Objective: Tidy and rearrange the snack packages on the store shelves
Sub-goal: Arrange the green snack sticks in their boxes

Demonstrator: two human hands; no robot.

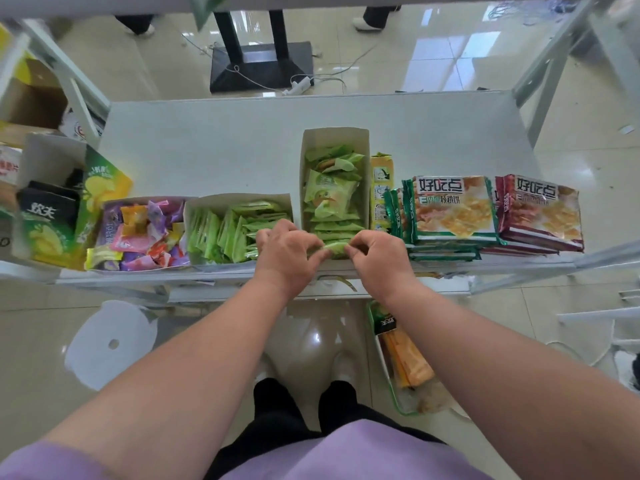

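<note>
A small green snack packet (335, 248) sits at the near end of a tall white carton (335, 136) full of green packets. My left hand (285, 252) pinches its left end and my right hand (377, 253) pinches its right end. Left of that carton lies a low white box (239, 200) packed with upright green sachets. Further left, a box of mixed purple, pink and orange candies (142, 233) fills its space. All stand on a pale shelf (207, 143).
Green-edged cracker packs (450, 209) and red-edged cracker packs (540, 213) are stacked at the right, with a yellow biscuit roll (381, 188) beside the carton. Chip bags (48, 223) stand at the left. A lower bin (405, 358) holds orange packs. A black stand (259, 64) is behind the shelf.
</note>
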